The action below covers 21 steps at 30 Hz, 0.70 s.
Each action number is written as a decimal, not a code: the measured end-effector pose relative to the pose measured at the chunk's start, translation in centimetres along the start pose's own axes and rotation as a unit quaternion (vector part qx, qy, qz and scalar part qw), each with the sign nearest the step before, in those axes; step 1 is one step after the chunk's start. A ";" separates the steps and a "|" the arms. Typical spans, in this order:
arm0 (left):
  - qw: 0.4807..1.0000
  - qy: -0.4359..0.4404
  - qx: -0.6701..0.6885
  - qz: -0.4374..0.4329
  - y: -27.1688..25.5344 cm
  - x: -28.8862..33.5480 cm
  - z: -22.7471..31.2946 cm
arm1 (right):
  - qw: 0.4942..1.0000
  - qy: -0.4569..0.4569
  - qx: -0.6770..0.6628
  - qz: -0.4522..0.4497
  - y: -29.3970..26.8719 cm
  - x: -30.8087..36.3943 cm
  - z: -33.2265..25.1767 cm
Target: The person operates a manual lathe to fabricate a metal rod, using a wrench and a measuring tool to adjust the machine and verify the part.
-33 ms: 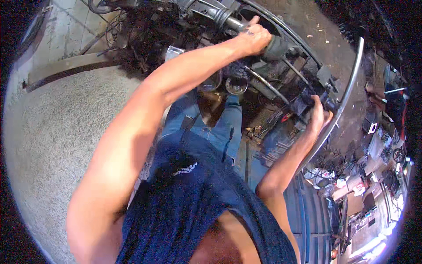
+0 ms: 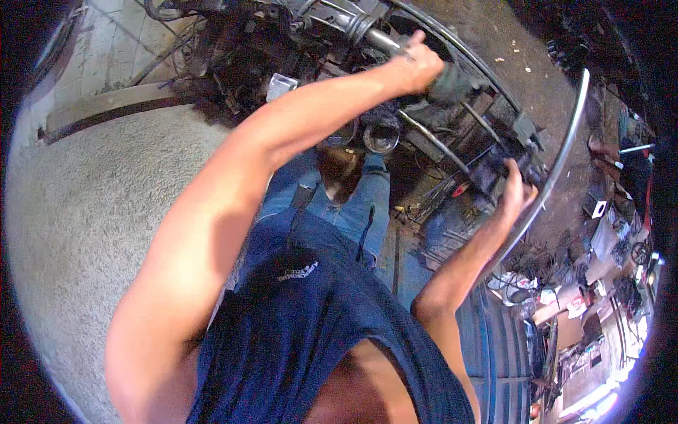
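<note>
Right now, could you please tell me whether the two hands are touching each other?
No, the left hand is up by the shaft, apart from the right hand near the pipe.

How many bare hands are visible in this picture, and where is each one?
2. The left hand is at the upper middle, near the shiny shaft; the right hand is at the right, near the dark block and the long metal bar. Some fingers are hidden.

Metal bar [image 2: 577, 126], obstacle just beside right grip [image 2: 519, 194]
</note>
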<state>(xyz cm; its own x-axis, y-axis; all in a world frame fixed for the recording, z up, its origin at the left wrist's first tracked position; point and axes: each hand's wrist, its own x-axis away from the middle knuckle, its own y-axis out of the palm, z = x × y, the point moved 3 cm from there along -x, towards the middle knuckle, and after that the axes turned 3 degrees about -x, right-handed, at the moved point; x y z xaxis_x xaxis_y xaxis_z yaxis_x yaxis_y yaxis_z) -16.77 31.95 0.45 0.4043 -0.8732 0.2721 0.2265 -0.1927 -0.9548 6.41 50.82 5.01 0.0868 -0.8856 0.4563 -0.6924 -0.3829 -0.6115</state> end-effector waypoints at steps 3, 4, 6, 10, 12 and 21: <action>0.989 0.047 -0.008 0.140 -0.8 -0.8 2.8 | 0.994 -0.102 0.017 0.041 -3.0 -1.5 0.1; 0.985 0.055 0.000 0.163 -1.1 -1.6 2.8 | 0.996 -0.073 0.006 0.042 -3.4 -2.0 0.6; 0.982 0.073 0.006 0.175 -1.5 -2.0 2.7 | 1.000 -0.017 -0.006 0.022 -3.5 -2.7 1.4; 0.999 0.020 0.020 0.034 -0.6 -1.8 2.5 | 0.995 -0.092 0.026 0.039 -3.1 -2.4 1.6; 0.999 0.013 0.018 0.025 -0.4 -1.1 2.8 | 0.997 -0.077 0.007 0.004 -3.3 -1.9 1.5; 0.998 0.009 0.030 0.058 0.6 -0.9 1.8 | 0.996 -0.075 0.039 -0.002 -2.4 -1.7 1.2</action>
<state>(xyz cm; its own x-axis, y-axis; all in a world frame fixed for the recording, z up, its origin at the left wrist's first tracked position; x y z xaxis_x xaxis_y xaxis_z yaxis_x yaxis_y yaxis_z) -15.43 33.43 -0.18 0.4151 -0.8961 0.1574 0.2311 -0.0635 -0.9709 8.78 52.87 4.91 0.1995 -0.9113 0.3603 -0.6343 -0.4003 -0.6614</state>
